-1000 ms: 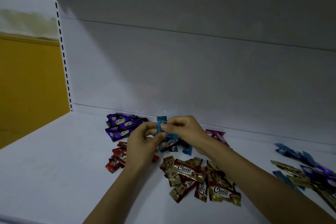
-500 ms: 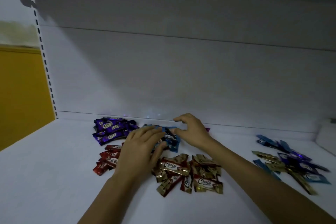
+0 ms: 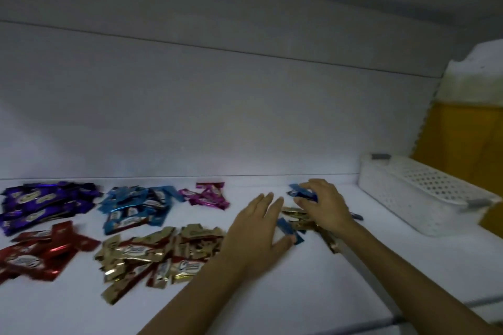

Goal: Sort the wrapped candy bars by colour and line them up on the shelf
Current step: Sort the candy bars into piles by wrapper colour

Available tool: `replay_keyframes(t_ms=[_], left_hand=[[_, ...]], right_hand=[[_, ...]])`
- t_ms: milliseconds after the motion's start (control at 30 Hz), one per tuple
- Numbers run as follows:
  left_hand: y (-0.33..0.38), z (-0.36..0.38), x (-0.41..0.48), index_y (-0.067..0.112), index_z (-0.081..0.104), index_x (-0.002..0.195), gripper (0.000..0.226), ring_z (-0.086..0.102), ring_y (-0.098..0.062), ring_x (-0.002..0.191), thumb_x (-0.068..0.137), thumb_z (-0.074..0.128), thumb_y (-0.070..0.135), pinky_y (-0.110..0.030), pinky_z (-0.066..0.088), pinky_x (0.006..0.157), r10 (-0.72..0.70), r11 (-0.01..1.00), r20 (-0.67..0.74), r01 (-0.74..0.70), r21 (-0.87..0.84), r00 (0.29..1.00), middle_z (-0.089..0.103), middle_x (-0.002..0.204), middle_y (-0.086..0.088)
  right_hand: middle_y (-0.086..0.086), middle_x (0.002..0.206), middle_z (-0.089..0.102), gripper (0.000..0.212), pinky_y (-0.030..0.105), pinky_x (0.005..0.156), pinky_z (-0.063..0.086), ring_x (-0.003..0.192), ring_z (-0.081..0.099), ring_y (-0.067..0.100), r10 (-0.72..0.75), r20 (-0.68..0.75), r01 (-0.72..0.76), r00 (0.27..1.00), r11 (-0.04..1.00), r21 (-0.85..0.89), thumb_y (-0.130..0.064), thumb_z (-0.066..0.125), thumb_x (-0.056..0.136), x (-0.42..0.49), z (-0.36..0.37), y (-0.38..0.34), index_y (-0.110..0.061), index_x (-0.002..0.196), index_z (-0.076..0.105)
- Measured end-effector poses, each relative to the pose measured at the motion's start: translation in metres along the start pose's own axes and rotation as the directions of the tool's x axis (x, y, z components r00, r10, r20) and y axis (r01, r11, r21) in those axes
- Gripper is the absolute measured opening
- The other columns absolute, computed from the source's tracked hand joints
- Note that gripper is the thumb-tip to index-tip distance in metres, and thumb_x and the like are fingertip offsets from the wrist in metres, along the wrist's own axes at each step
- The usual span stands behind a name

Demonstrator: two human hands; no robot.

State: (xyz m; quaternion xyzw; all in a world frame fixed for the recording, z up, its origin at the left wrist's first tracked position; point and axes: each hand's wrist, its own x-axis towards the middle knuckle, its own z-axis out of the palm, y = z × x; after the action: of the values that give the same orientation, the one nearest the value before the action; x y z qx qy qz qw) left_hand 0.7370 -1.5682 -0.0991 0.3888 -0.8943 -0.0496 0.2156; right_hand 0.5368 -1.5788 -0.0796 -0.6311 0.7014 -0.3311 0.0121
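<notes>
Sorted heaps of wrapped candy bars lie on the white shelf (image 3: 313,288): purple bars (image 3: 43,202) back left, blue bars (image 3: 134,205) beside them, magenta bars (image 3: 206,194), red bars (image 3: 38,250) front left, gold bars (image 3: 160,253) front middle. To the right lies a small mixed heap of gold bars (image 3: 295,212) and blue ones. My right hand (image 3: 325,205) curls its fingers over a blue bar (image 3: 299,191) at the heap's far side. My left hand (image 3: 258,234) lies flat with straight fingers, its thumb beside another blue bar (image 3: 287,227).
A white perforated plastic basket (image 3: 424,194) stands at the back right of the shelf. The grey back panel (image 3: 217,117) rises right behind the heaps. A yellow wall (image 3: 462,139) shows past the shelf's right end.
The blue bar held in both hands a second ago now lies with the blue heap. Both hands have moved right to the mixed heap, and the view has swung right with them.
</notes>
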Motion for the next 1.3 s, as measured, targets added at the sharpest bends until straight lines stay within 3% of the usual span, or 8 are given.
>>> replay_keyframes(t_ms=[200,367,533,733,800,900,1067,1300], left_hand=[[0.024,0.043,0.027,0.023,-0.003,0.154,0.091,-0.007,-0.019,0.148,0.087,0.032,0.074,-0.04,-0.001,0.118,-0.182,0.983,0.18,0.184,0.004,0.967,-0.005,0.162,-0.003],[0.018,0.045,0.028,0.025,-0.004,0.153,0.097,-0.007,-0.014,0.148,0.08,0.026,0.081,-0.037,0.0,0.118,-0.195,0.98,0.14,0.199,-0.017,0.971,-0.003,0.162,0.002],[0.017,0.043,0.028,0.028,-0.006,0.153,0.108,-0.01,-0.009,0.147,0.067,0.022,0.089,-0.034,-0.001,0.119,-0.203,0.975,0.129,0.213,-0.065,0.971,-0.006,0.161,0.006],[0.019,0.044,0.022,0.038,-0.005,0.15,0.102,-0.004,-0.005,0.145,0.065,0.014,0.091,-0.025,-0.001,0.114,-0.096,0.993,0.064,0.1,-0.056,0.993,-0.003,0.16,0.012],[0.02,0.044,0.026,0.037,-0.005,0.151,0.105,-0.005,-0.008,0.146,0.064,0.014,0.092,-0.031,0.002,0.117,-0.102,0.994,0.112,0.106,-0.027,0.988,-0.005,0.161,0.01],[0.019,0.042,0.036,0.034,-0.002,0.152,0.111,-0.006,-0.016,0.148,0.06,0.021,0.092,-0.039,0.004,0.12,-0.164,0.986,0.222,0.167,0.005,0.961,-0.005,0.162,0.002],[0.042,0.052,0.064,0.033,0.001,0.152,0.116,-0.005,-0.02,0.148,0.056,0.027,0.093,-0.05,0.001,0.119,-0.18,0.979,0.281,0.199,-0.042,0.943,-0.002,0.162,0.0],[0.039,0.06,0.062,0.039,0.006,0.151,0.1,0.001,-0.011,0.147,0.068,0.031,0.09,-0.041,0.0,0.12,-0.115,0.984,0.064,0.122,-0.126,0.991,0.006,0.16,0.009]], right_hand=[[0.009,0.158,0.015,0.072,0.041,0.115,0.017,0.144,0.018,0.026,0.305,0.09,-0.298,0.948,0.951,-0.083,-0.064,0.031,0.092,-0.003,-0.004,0.074,-0.022,0.15,0.022],[0.002,0.142,0.049,0.068,0.043,0.105,0.032,0.128,0.045,0.025,0.168,0.148,-0.156,0.975,0.984,-0.091,-0.072,0.025,0.088,0.044,-0.002,0.062,-0.03,0.135,0.049],[-0.006,0.138,0.052,0.056,0.045,0.105,0.031,0.124,0.048,0.024,0.079,0.405,-0.022,0.911,0.99,-0.142,-0.074,0.033,0.086,0.057,0.012,0.048,-0.044,0.132,0.049],[-0.026,0.11,0.064,0.025,0.017,0.089,0.049,0.102,0.058,-0.008,-0.254,0.425,0.089,0.869,0.924,0.371,-0.047,0.051,0.092,0.012,-0.002,0.044,-0.042,0.113,0.063],[-0.027,0.106,0.064,0.019,0.008,0.085,0.045,0.101,0.058,-0.012,-0.248,0.292,0.067,0.924,0.856,0.513,-0.036,0.051,0.094,0.018,-0.012,0.041,-0.039,0.108,0.064],[-0.015,0.096,0.071,0.017,0.016,0.093,0.045,0.097,0.065,0.0,-0.068,0.112,-0.015,0.991,0.79,0.613,-0.021,0.055,0.094,0.033,-0.024,0.049,-0.031,0.092,0.069],[-0.004,0.097,0.067,0.023,0.036,0.094,0.038,0.097,0.059,0.019,0.259,0.111,-0.249,0.959,0.963,-0.098,-0.041,0.053,0.093,0.037,-0.012,0.089,-0.023,0.089,0.066],[-0.001,0.081,0.068,0.015,0.031,0.069,0.05,0.076,0.063,0.016,0.071,0.191,-0.108,0.979,0.976,0.189,-0.021,0.055,0.092,0.022,0.005,0.052,-0.018,0.082,0.065]])
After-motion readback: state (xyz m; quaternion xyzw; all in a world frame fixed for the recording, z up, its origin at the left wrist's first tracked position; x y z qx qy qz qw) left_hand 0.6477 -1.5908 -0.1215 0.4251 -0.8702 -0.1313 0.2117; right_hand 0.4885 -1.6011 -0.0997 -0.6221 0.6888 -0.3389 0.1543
